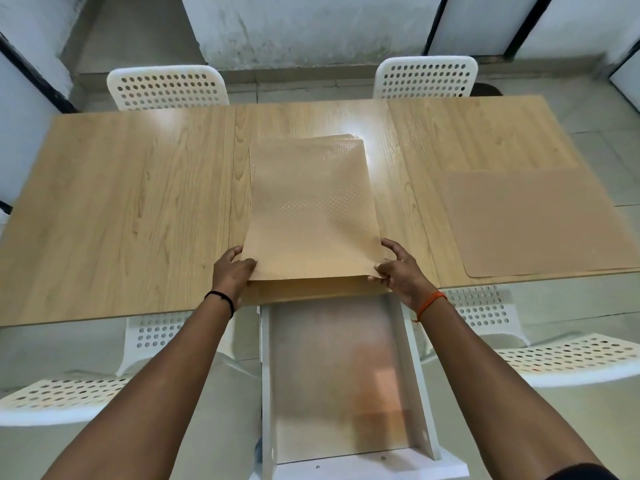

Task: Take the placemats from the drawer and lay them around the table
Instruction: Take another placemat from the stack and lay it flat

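The table [138, 202] is the largest item in view: a light wood top spanning the frame, with white perforated chairs [166, 86] at its far side and near side. A white drawer [337, 386] stands pulled out from under the near edge of the table, directly below the hands; its floor appears bare, though glare makes this uncertain.

One placemat [533, 220] already lies flat on the right part of the table, near the front edge. A second, the held placemat [311, 206], lies lengthwise across the middle of the table, with its near edge just over the table's front edge above the drawer.

The left hand [230, 271] pinches the near left corner of the held placemat, thumb on top and fingers curled beneath. The right hand [398, 268] pinches the near right corner in the same way. The sheet extends away from both grips, so its whole length lies beyond the fingers.

Handling judgement: the held placemat appears thin, light and flexible. Its surface shows a dotted texture and a slight ripple near the centre, which suggests a soft sheet rather than a rigid board. It is likely to sag or fold if lifted by one corner. A hold at two corners of one edge, as shown, keeps it spread. It does not appear fragile.
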